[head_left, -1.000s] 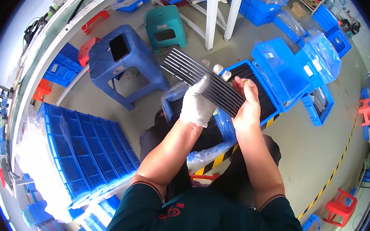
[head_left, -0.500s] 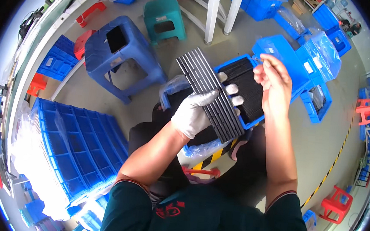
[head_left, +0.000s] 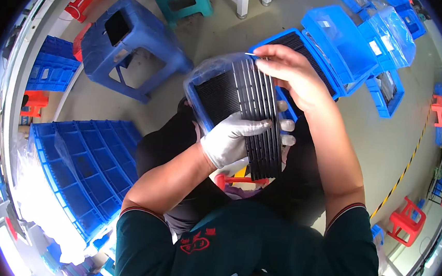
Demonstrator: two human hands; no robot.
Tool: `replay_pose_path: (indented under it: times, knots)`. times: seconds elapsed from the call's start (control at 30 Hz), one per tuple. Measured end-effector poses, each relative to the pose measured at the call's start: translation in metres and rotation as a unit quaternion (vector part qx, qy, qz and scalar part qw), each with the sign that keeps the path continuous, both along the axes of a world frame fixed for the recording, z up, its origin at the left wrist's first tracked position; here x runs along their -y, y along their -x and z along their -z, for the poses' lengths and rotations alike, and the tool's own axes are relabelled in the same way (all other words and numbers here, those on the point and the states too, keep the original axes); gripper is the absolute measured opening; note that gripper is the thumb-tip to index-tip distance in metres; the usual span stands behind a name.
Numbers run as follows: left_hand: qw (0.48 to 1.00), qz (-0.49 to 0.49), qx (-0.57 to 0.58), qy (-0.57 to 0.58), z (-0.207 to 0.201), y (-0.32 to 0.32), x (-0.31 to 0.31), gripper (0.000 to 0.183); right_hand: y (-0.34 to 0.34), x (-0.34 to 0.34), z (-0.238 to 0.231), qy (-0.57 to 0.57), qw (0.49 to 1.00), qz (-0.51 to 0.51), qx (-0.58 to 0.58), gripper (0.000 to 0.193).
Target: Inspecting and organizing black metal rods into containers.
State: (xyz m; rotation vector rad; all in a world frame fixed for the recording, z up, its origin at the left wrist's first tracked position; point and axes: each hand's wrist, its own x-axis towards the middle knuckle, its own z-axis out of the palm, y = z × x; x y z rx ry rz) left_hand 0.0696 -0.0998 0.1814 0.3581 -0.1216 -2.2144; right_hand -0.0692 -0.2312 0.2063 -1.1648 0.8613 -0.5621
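Observation:
My left hand (head_left: pixel 227 141), in a white glove, is closed round a side-by-side bundle of long black strips (head_left: pixel 258 110), thumb across the front and fingertips showing at the right edge. My bare right hand (head_left: pixel 294 77) is at the bundle's far end, thumb and fingers pinched on a thin, light metallic piece (head_left: pixel 250 54). Its exact kind is too small to tell. Behind the bundle, a plastic-lined blue bin (head_left: pixel 192 103) holds rows of similar black strips. Another blue bin (head_left: pixel 324 69) with black strips lies beyond my right hand, partly hidden by it.
A blue stool (head_left: pixel 136 32) carries a flat black item at far left, beside a green stool (head_left: pixel 182 0). Stacked blue crates (head_left: pixel 81 163) stand to my left. More blue bins (head_left: pixel 343 38) are at far right. Red stools (head_left: pixel 407 221) stand along the right side.
The bundle has turned more upright. My right hand has moved left from above the far bin to the bundle's top end. The view has shifted, showing more of the lined bin.

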Motion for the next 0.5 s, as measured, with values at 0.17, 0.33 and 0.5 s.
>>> replay_pose_path:
  times: [0.17, 0.33, 0.5]
  knots:
    - [0.999, 0.035, 0.002, 0.001, 0.0092, 0.0042, -0.0036, 0.060, -0.0036, 0.0025, 0.0110, 0.007, 0.998, -0.065, 0.013, 0.033]
    - [0.999, 0.044, 0.008, 0.002, 0.0059, 0.0051, -0.0040, 0.062, -0.0009, -0.0009, 0.0079, 0.024, 0.997, -0.067, -0.003, 0.032]
    - [0.998, 0.059, -0.024, -0.004, 0.0040, 0.0053, -0.0049, 0.063, 0.0007, -0.0040, 0.0069, 0.029, 0.998, -0.056, 0.002, 0.032]
